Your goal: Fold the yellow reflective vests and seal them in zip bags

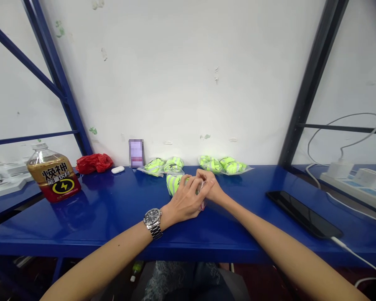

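Both hands meet over the middle of the blue table. Between them is a bagged reflective vest (172, 184), a neon-yellow bundle with silver-grey stripes. My left hand (185, 197), with a metal watch (153, 218) on its wrist, lies over the bundle with fingers curled. My right hand (211, 186) is closed at the bundle's right end, its fingers touching those of the left. Clear plastic shows between the fingers, while most of the bundle is covered by the hands. Behind stand similar bagged bundles (156, 166) at left and others (233, 165) at right, against the wall.
On the left are a drink bottle (54, 173), a red plastic bag (94, 162) and a white earphone case (118, 169). A phone (136, 153) leans on the wall. At right lie a black phone (303, 213) on a cable and a power strip (360, 186).
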Tool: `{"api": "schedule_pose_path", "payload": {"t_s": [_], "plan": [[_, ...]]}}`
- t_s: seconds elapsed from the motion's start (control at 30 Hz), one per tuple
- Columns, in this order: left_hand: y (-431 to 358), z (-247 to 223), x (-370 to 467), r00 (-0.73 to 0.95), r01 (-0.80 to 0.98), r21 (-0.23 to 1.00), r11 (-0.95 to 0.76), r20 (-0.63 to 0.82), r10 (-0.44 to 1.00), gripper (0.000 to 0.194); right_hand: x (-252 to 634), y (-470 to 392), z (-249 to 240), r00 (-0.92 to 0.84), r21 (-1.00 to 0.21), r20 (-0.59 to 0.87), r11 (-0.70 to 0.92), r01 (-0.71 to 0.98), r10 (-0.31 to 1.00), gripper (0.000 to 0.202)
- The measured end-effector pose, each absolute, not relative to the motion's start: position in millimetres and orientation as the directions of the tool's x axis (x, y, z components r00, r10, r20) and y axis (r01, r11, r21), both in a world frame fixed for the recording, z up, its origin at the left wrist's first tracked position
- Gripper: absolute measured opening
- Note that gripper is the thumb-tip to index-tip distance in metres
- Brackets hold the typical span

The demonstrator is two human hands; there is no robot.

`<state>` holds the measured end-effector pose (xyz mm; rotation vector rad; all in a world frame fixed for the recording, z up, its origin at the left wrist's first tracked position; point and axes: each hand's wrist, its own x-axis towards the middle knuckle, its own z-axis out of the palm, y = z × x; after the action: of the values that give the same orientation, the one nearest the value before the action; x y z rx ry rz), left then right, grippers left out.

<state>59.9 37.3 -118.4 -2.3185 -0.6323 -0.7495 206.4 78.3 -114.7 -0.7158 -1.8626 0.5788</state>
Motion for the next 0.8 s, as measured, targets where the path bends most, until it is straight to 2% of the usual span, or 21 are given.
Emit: {"api": "schedule_pose_path", "payload": {"t_s": [0.13,0.33,0.5,0.6,0.7,0.77,0.8], "plan": [[38,-119,60,0.724,0.602,-0.415,-0.682,0.644,0.248,0.081,197,75,-118,-0.193,-0.673,0.651,0.675,0.301,0.735,0.026],[41,-117,59,0.750,0.597,-0.432,-0.676,0.600,0.278,0.084,185,67,-115,-0.062,-0.700,0.591,0.549,0.456,0.805,0.028],[46,-121,58,0.734,0.590,-0.394,-0.705,0.625,0.266,0.086,182,68,-112,-0.087,-0.720,0.577,0.556,0.416,0.812,0.025],[48,-122,60,0.678,0.600,-0.312,-0.736,0.687,0.262,0.086,193,73,-104,-0.182,-0.687,0.588,0.605,0.402,0.788,0.026],[49,-117,61,0.560,0.649,-0.163,-0.743,0.763,0.322,0.085,208,75,-91,-0.284,-0.622,0.602,0.661,0.419,0.746,0.019],[49,-109,60,0.435,0.705,-0.027,-0.708,0.806,0.403,0.090,217,73,-83,-0.321,-0.660,0.544,0.632,0.407,0.775,0.016],[49,-104,60,0.365,0.728,0.052,-0.684,0.815,0.451,0.093,221,71,-80,-0.341,-0.706,0.486,0.592,0.389,0.804,0.023]]}}
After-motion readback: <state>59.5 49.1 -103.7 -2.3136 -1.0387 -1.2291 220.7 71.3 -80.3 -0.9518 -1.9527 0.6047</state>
